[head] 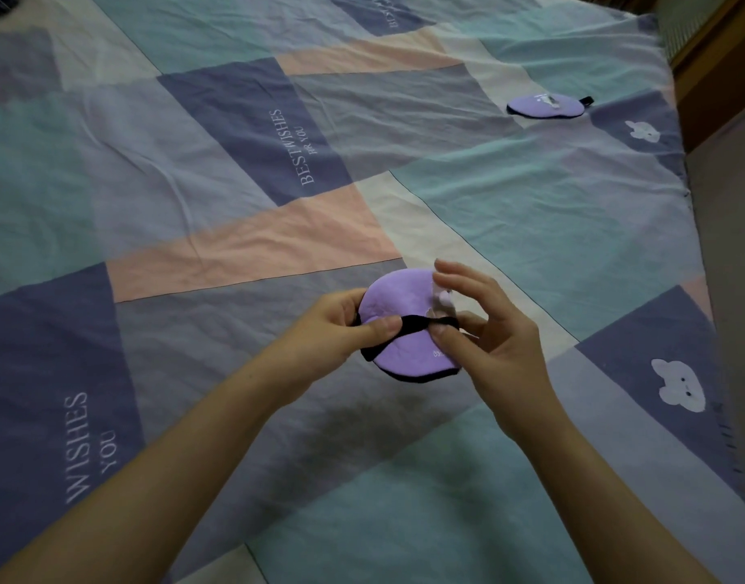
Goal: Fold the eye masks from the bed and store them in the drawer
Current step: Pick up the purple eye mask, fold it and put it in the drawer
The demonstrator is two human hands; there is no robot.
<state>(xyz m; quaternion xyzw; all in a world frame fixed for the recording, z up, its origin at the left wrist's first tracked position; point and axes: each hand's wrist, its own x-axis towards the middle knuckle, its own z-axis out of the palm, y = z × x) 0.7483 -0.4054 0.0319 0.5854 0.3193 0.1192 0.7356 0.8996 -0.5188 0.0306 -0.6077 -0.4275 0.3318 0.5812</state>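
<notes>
— Nearest to us are our two bare forearms, reaching out over the bedsheet (219, 229), a thin, creased cotton in slanted patches of teal, slate blue, pink and cream

— And between the hands?

— We hold the folded eye mask (398, 330) just above the sheet, a soft lilac pad folded into a rounded half-disc, edged in black piping. Its black strap (417, 323) crosses the face as a flat elastic band

— How do the hands sit on it?

— Our left hand (345, 326) grips the left edge, thumb pressing the strap down onto the pad. Our right hand (488, 330) pinches the strap's other end between thumb and forefinger, the remaining fingers raised and loosely spread. A small pale patch shows on the mask by the right fingers; we cannot make out what it is

— Anything else on the bed?

— A second eye mask (545, 106) lies flat near the far right edge, well apart, the same lilac oval with a dark rim and a small black tab at its right end. White bear shapes and printed lettering mark the blue patches
</notes>
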